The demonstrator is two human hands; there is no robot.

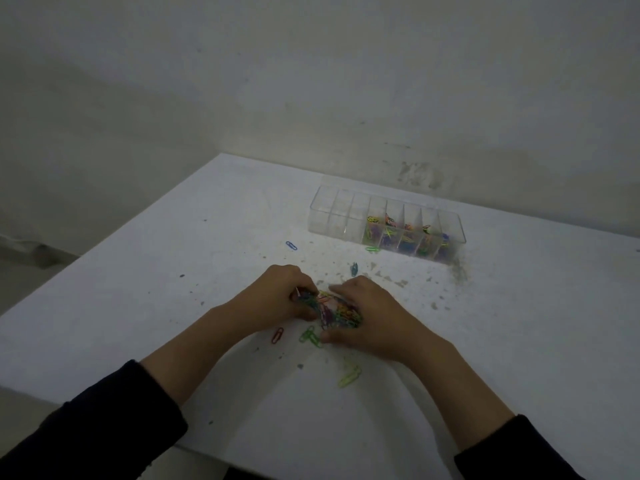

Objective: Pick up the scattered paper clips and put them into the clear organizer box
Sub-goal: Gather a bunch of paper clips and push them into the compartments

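A heap of coloured paper clips (334, 310) lies on the white table (138, 289), pressed between my two hands. My left hand (280, 296) curls around the heap's left side and my right hand (367, 313) cups its right side. Loose clips lie around: a red one (277, 335), green ones (310, 336), yellow-green ones (349, 375), a blue one (291, 245), a teal one (354, 268) and a green one (372, 249) beside the box. The clear organizer box (332, 216) stands at the back right; its right compartments hold coloured clips, its left ones look empty.
The table surface is speckled with dark flecks and worn patches. Its left edge runs diagonally from the back corner to the near left. A stained wall rises right behind the box. Dark sleeves cover both forearms near the front edge.
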